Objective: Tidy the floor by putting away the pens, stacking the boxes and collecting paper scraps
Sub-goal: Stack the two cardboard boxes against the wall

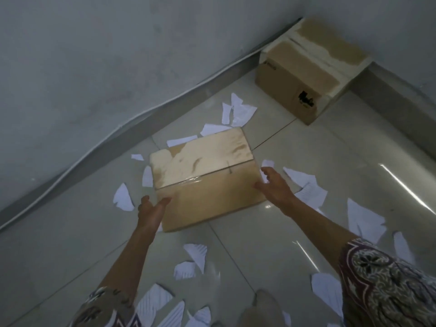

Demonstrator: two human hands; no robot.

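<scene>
A flat brown cardboard box point(205, 175) with glossy tape across its top lies on the tiled floor in the middle of the view. My left hand point(151, 208) rests its fingertips on the box's near left corner, fingers spread. My right hand point(273, 185) is at the box's right edge, fingers apart, touching or just beside it. A second, taller cardboard box point(304, 72) stands in the corner by the walls. Several torn white paper scraps point(238, 112) lie scattered around the flat box and nearer to me point(195, 253). No pens are visible.
Grey walls meet at the far right corner, with a white cable point(132, 121) running along the baseboard. The floor point(306, 232) is glossy pale tile. My patterned sleeves fill the lower corners. A foot or knee point(262, 303) shows at the bottom.
</scene>
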